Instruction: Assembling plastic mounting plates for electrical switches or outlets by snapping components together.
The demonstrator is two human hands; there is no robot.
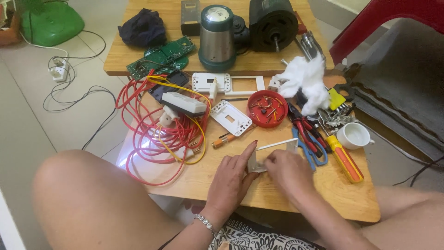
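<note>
Nearest the viewer, the seated person's bare knees flank a low wooden surface (286,194). Both hands meet at its near edge over a white rectangular plastic frame (274,149). The left hand (231,178) holds the frame's left corner, its fingers (247,150) stretched forward and close together with the forefinger raised along the frame's edge. The right hand (289,172) covers the frame's near right side; its fingers curl down onto the plastic, though whether they pinch it cannot be told from here.

Just beyond the hands, from left to right: a loose tangle of red and yellow wire (152,125) with a white adapter block (183,103) lying on it, a small orange-handled screwdriver (226,139), blue-handled scissors (311,150), red-handled pliers (303,127) and a larger orange-and-yellow screwdriver (346,159). A white cup (354,135) stands near the right edge.

Middle ground — a white switch plate (230,117), a red round dish (267,109) holding small parts, and a wad of white cotton (304,78). Behind these lie a second white plate (211,82) and an open white frame (245,85).

Farthest away, on a second wooden surface — a green circuit board (162,56), a dark cloth bundle (142,28), a steel-and-green canister (217,37) and a black electric motor (273,24). A green plastic object (52,22) sits on the tiled floor at far left.
</note>
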